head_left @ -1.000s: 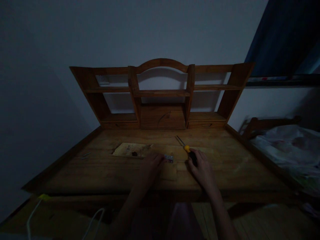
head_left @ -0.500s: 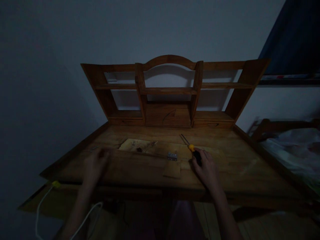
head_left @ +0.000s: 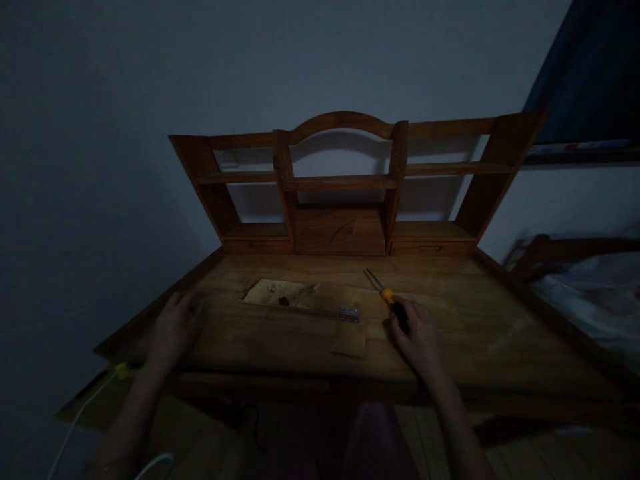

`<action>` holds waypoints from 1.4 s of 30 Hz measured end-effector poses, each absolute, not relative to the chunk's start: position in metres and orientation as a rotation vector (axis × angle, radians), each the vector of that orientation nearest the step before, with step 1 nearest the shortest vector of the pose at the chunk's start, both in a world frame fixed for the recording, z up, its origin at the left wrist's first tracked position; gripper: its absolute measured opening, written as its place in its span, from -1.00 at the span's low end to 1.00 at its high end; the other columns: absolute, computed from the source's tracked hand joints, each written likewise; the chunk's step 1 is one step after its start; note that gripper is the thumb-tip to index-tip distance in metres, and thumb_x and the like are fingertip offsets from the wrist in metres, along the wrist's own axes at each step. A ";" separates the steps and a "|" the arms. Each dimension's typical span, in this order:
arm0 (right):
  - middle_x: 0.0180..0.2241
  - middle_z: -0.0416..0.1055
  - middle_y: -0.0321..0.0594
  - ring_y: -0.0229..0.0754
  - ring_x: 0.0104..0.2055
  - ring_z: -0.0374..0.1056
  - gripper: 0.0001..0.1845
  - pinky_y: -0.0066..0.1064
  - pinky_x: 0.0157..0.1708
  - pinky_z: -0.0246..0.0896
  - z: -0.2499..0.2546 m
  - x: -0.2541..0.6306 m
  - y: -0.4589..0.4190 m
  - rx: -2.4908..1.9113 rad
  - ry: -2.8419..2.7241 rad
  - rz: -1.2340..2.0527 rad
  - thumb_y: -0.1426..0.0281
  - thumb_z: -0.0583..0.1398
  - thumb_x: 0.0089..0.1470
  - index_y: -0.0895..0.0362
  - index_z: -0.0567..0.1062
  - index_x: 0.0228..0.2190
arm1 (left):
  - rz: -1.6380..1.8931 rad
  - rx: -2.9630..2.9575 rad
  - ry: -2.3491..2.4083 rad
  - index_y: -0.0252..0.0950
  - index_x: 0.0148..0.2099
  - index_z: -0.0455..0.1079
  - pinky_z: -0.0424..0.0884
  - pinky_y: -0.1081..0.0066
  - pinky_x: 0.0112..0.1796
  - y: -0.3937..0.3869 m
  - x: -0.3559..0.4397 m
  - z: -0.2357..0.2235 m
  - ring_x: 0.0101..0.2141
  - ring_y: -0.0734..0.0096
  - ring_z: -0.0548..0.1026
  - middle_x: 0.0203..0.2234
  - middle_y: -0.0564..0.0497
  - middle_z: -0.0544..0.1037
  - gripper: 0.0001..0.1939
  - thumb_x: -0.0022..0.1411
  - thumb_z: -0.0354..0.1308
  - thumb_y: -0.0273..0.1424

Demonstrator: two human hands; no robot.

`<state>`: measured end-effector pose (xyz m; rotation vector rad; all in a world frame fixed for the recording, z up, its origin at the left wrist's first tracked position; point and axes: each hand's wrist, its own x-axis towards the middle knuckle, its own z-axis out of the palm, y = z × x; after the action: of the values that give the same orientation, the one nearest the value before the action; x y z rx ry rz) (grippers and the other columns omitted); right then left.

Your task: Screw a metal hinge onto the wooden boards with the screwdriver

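Observation:
My right hand [head_left: 417, 333] is closed round the black part of a screwdriver [head_left: 387, 295] with a yellow and black handle. Its thin shaft points forward and left over the desk top. Left of that hand lies a small metal hinge [head_left: 349, 314] with several holes, at the back edge of a small flat wooden piece [head_left: 349, 339]. My left hand [head_left: 175, 323] is low over the left side of the desk [head_left: 280, 340]. Its fingers are dark and smeared, so whether they hold anything cannot be made out.
A worn, pale patch [head_left: 273, 293] with a dark spot marks the desk top. Behind stands a wooden shelf unit [head_left: 343, 181] against the wall. A white cable [head_left: 83, 410] with a yellow end [head_left: 123, 371] hangs at the front left. A bed [head_left: 590, 280] is at the right.
My left hand has moved left and slightly back, over the spot where a small thin item lay. My right hand keeps the screwdriver in nearly the same place; the view has shifted slightly.

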<state>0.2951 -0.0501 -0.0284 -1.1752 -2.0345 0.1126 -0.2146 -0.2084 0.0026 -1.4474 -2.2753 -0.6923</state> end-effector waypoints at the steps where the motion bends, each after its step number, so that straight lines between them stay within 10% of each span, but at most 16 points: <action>1: -0.07 0.41 -0.02 0.05 -0.01 0.33 -0.60 -0.11 -0.04 0.27 -0.029 0.295 -0.050 -1.171 -2.036 0.114 0.32 0.07 0.18 0.09 0.35 0.05 | -0.777 -1.522 -2.253 -0.24 -0.04 0.37 0.42 0.32 -0.20 -0.200 -0.196 0.005 -0.23 0.26 0.45 -0.13 -0.04 0.46 -0.68 0.29 -0.03 -0.19; 12: -0.07 0.41 -0.05 0.02 -0.02 0.32 -0.60 -0.13 -0.03 0.26 -0.024 0.293 -0.053 -1.165 -2.015 0.133 0.33 0.08 0.18 0.08 0.35 0.05 | -1.051 -2.516 -1.788 -0.25 -0.02 0.43 0.36 0.29 0.01 -0.101 0.031 0.002 -0.04 0.31 0.40 -0.06 -0.06 0.45 -0.78 0.38 0.00 -0.40; 42: -0.06 0.41 -0.05 0.04 -0.01 0.32 -0.58 -0.11 -0.05 0.26 -0.026 0.293 -0.051 -1.173 -1.994 0.158 0.35 0.08 0.16 0.07 0.34 0.07 | -0.368 -2.391 -1.674 -0.26 -0.08 0.30 0.29 0.25 -0.05 -0.090 0.047 0.002 -0.08 0.24 0.36 -0.11 -0.08 0.39 -0.88 0.35 0.01 -0.51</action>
<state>0.2931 -0.0515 -0.0265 -1.1725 -1.9938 0.1576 0.0471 -0.0896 0.0024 -2.3912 -1.6736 -0.3681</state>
